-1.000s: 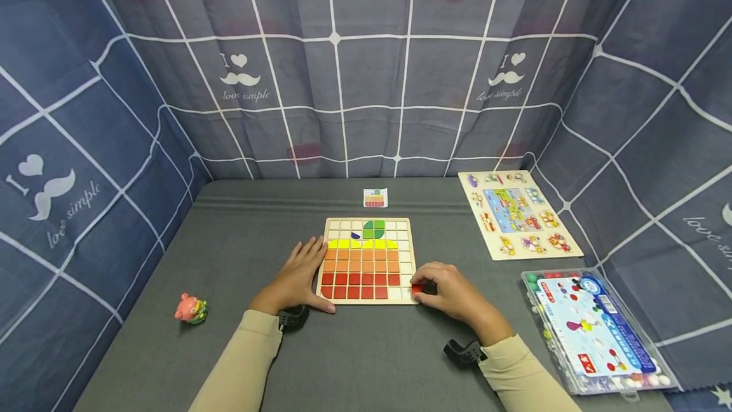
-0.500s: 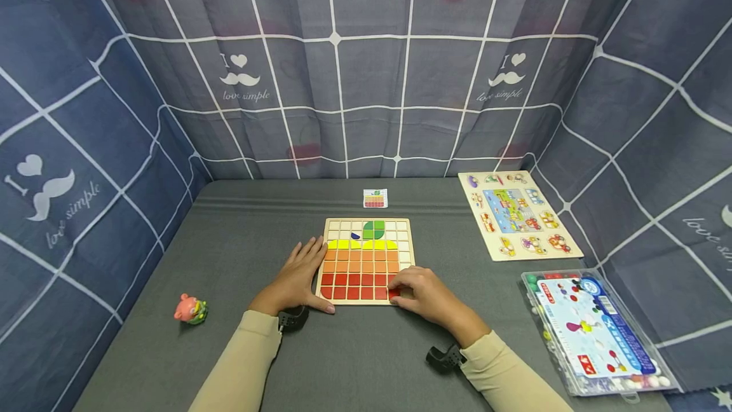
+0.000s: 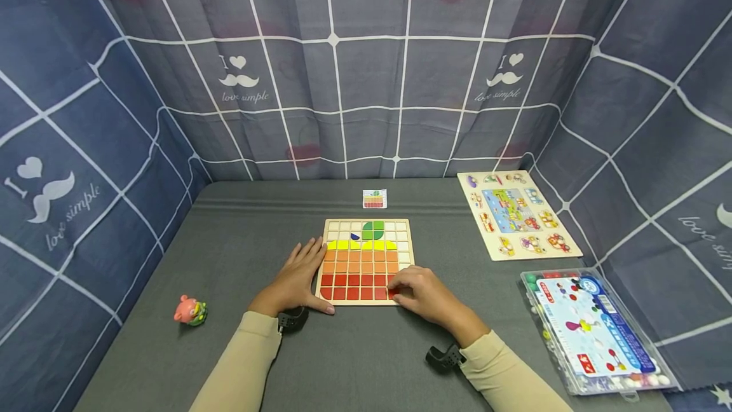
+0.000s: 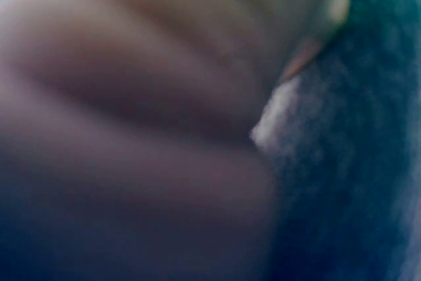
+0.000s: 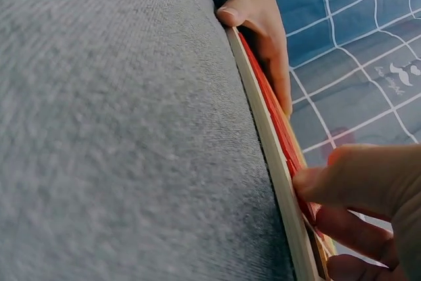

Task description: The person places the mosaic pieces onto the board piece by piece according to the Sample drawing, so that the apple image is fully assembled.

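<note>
A square wooden grid board [image 3: 403, 237] lies on the table, holding rows of red, orange and yellow pieces with a green leaf shape [image 3: 373, 230] and a small dark blue piece [image 3: 354, 236] near the top. My left hand [image 3: 294, 278] rests along its left edge, fingers extended and thumb at the lower corner. At the lower right of the red rows, my right hand [image 3: 426, 297] pinches a red tile [image 3: 391, 294], mostly covered by the fingers. The right wrist view shows that thumb and the fingers [image 5: 352, 231] against the board's red pieces. The left wrist view is a blur.
Behind the board lies a small picture card [image 3: 374, 199]. A wooden picture puzzle [image 3: 480, 234] is at the back right, with a clear plastic case [image 3: 595, 329] of colourful parts in front of it. A pink and green figurine [image 3: 190, 310] stands at left.
My right hand has moved left with the red tile, from the board's right edge to the end of the bottom red row, then stayed there. The left hand has not moved.
</note>
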A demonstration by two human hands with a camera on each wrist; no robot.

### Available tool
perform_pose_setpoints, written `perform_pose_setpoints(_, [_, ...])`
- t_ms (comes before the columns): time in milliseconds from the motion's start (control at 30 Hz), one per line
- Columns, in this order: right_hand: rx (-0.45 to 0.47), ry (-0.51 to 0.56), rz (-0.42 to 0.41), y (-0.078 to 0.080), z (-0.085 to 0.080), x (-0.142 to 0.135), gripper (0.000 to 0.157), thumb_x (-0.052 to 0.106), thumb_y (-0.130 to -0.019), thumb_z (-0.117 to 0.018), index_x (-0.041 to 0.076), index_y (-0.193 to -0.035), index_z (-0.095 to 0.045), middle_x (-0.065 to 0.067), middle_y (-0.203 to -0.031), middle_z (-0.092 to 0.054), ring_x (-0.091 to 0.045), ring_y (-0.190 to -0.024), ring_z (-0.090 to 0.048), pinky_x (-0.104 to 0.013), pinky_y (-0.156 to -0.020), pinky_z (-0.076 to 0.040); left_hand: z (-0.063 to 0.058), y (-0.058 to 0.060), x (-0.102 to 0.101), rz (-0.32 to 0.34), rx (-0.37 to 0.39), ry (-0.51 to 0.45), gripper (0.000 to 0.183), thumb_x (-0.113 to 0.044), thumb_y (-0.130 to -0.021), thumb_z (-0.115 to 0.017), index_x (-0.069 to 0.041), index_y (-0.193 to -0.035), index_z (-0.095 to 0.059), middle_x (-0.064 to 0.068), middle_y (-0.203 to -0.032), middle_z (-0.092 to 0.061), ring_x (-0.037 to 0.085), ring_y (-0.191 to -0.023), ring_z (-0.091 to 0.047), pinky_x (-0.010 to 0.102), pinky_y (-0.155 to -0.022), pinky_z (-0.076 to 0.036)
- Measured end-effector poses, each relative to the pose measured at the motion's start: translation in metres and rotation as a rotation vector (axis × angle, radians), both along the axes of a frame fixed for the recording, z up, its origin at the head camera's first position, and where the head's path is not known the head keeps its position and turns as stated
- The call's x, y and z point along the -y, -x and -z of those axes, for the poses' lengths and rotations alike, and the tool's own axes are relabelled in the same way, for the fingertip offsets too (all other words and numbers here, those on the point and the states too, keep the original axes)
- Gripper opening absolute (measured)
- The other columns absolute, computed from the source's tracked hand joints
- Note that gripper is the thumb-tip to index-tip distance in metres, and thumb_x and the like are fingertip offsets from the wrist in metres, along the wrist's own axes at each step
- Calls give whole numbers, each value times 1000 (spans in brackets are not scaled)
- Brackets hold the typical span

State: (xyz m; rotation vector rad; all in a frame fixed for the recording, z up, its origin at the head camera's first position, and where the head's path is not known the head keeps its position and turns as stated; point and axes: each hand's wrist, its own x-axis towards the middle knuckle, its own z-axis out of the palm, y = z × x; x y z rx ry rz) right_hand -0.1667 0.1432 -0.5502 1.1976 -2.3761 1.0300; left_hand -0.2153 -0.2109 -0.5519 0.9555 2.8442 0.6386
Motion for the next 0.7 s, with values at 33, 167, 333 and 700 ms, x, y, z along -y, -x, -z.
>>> perform_pose_setpoints(33, [-5,9,-2,0,0,-1,24,-5,-80,-88,7,-98,-79,2,-97,-75,-13,-92,-69,-32,-80,-57,0,0,0,2,-3,-5,156,-85,-55,-86,4,-166,-20,22,-173,-10,37,-159,-6,57,-124,0])
perform_pose_setpoints(167, [-27,58,-11,2,-1,-4,25,-8,-78,-88,5,-97,-78,-2,-95,-75,-16,-88,-68,-32,-74,-58,-2,0,-1,8,-6,-4,156,-84,-56,-86,4,-166,-20,23,-172,-10,39,-158,-7,58,-124,0])
perform_pose_setpoints(333, [-51,71,54,8,-11,-10,21,-6,-80,-88,5,-95,-78,-3,-92,-74,-17,-74,-63,-29,-62,-53,-2,1,-1,19,-2,-3,154,-83,-58,-86,5,-166,-20,24,-172,-11,41,-158,-8,60,-124,-1])
perform_pose_setpoints(700, [-77,-6,257,33,-48,-23,11,3,-88,-85,5,-98,-80,-1,-96,-75,-20,-87,-68,-39,-69,-57,-5,5,-2,10,91,-93,142,-69,-71,-89,6,-166,-16,27,-171,-12,41,-158,-8,60,-124,0])
